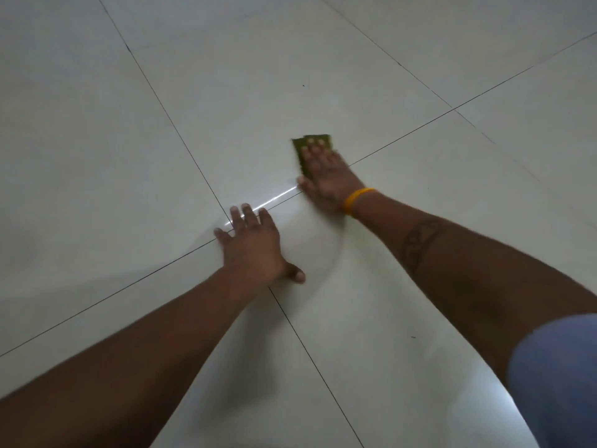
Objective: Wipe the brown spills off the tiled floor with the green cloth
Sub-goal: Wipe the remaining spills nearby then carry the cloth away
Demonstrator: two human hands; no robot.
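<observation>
A small green cloth [304, 144] lies flat on the pale tiled floor [135, 130], just beyond a grout line. My right hand [326, 177] presses down on it with straight fingers, covering most of it; a yellow band circles that wrist. My left hand [255, 244] rests flat on the floor with fingers spread, over the crossing of two grout lines, nearer to me and to the left of the cloth. No brown spill shows in view; a wet sheen glints between my hands.
Large glossy tiles with dark grout lines stretch in all directions. A tiny dark speck [303, 86] lies on the tile beyond the cloth. A blue sleeve [555, 376] fills the lower right corner.
</observation>
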